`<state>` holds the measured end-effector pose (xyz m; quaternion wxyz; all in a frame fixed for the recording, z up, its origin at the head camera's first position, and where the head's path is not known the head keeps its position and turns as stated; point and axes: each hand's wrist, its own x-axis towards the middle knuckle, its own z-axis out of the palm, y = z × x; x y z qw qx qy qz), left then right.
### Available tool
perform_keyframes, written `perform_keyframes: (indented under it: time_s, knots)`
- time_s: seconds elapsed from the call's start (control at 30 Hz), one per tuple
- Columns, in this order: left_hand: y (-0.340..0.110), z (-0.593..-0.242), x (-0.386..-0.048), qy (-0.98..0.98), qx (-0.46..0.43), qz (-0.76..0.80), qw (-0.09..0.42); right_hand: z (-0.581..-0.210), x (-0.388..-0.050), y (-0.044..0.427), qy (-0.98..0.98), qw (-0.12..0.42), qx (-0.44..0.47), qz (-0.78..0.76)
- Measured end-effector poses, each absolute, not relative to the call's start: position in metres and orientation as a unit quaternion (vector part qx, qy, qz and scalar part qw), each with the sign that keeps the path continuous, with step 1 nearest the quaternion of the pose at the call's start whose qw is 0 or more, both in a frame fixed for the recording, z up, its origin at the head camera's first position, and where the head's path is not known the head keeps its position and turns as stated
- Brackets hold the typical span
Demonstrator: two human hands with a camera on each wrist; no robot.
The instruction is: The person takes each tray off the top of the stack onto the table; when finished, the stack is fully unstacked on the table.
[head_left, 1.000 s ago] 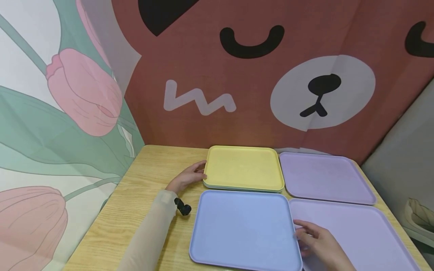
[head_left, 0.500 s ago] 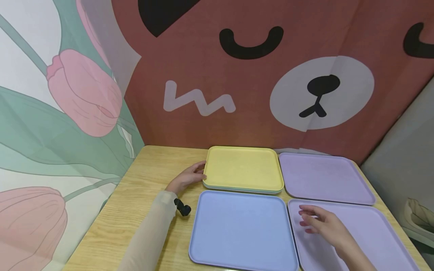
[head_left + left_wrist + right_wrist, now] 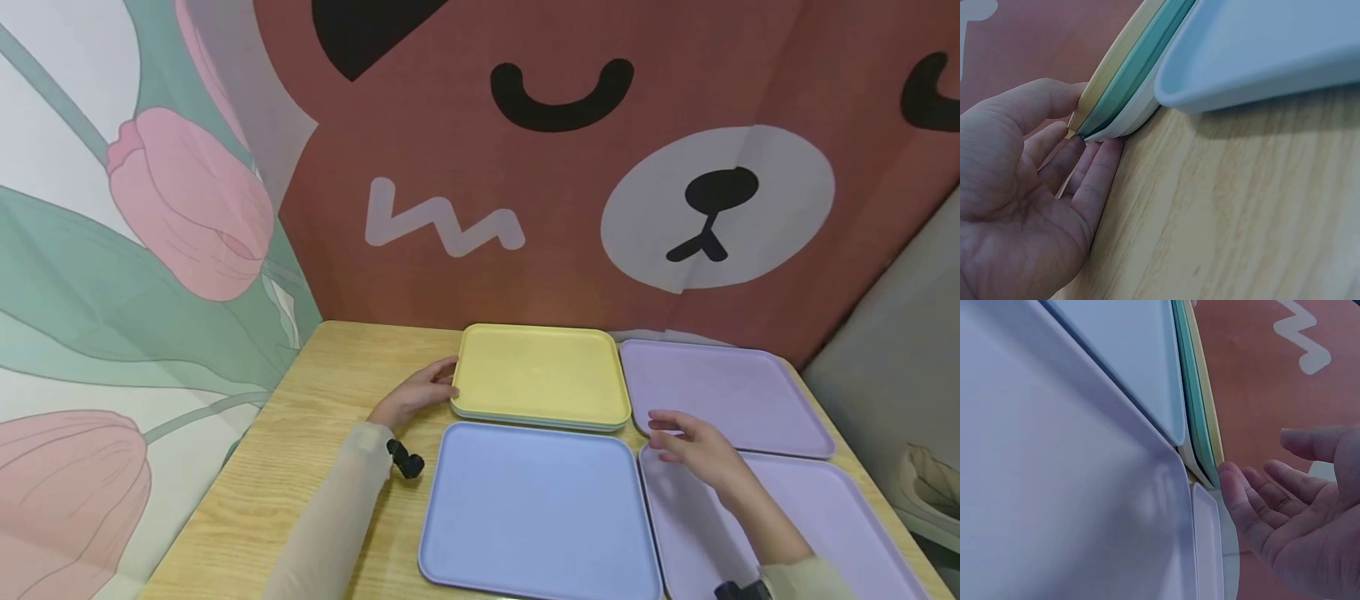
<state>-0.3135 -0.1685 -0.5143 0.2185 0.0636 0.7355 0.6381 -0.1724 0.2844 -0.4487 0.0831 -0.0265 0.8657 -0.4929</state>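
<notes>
A yellow tray [image 3: 542, 375] tops a stack at the back of the table, with a green tray [image 3: 1135, 75] and a white tray [image 3: 1130, 117] beneath it. The fingertips of my left hand [image 3: 415, 393] touch the left edge of this stack, the fingers loosely extended. In front of the stack lies a blue tray [image 3: 538, 510]. My right hand [image 3: 701, 450], fingers loosely spread and holding nothing, hovers over the purple trays, near the stack's right front corner. One purple tray [image 3: 723, 387] is at the back right, and a larger lilac tray [image 3: 806, 517] lies before it.
Bare wood of the table [image 3: 300, 442] shows on the left. A curtain with a bear print [image 3: 555, 275] hangs right behind the trays, and a flower-print sheet [image 3: 67, 275] borders the left side. A grey surface [image 3: 892, 308] stands beyond the right edge.
My right hand has let go of the blue tray's right edge and moved away and up toward the back purple tray. The left hand stays at the stack.
</notes>
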Motion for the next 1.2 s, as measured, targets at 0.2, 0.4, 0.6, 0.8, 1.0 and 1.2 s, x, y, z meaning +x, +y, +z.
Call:
perform_keyframes:
  time_s: [0.2, 0.4, 0.6, 0.8, 1.0, 1.2]
  knots:
    - [-0.167, -0.512, -0.313, 0.738, 0.067, 0.636, 0.215, -0.451, -0.198, 0.281, 0.88, 0.08, -0.027, -0.467]
    - [-0.167, -0.513, -0.314, 0.736, 0.064, 0.64, 0.213, -0.459, -0.225, 0.278, 0.88, 0.072, -0.013, -0.47]
    - [-0.166, -0.511, -0.312, 0.738, 0.059, 0.639, 0.209, -0.469, -0.247, 0.277, 0.877, 0.053, -0.017, -0.478]
    - [-0.166, -0.511, -0.312, 0.74, 0.061, 0.636, 0.21, -0.476, -0.262, 0.274, 0.894, 0.044, -0.001, -0.446]
    - [-0.166, -0.511, -0.312, 0.739, 0.057, 0.638, 0.21, -0.484, -0.274, 0.27, 0.897, 0.036, 0.003, -0.441]
    - [-0.167, -0.512, -0.313, 0.735, 0.058, 0.641, 0.216, -0.495, -0.286, 0.271, 0.902, 0.041, 0.008, -0.429]
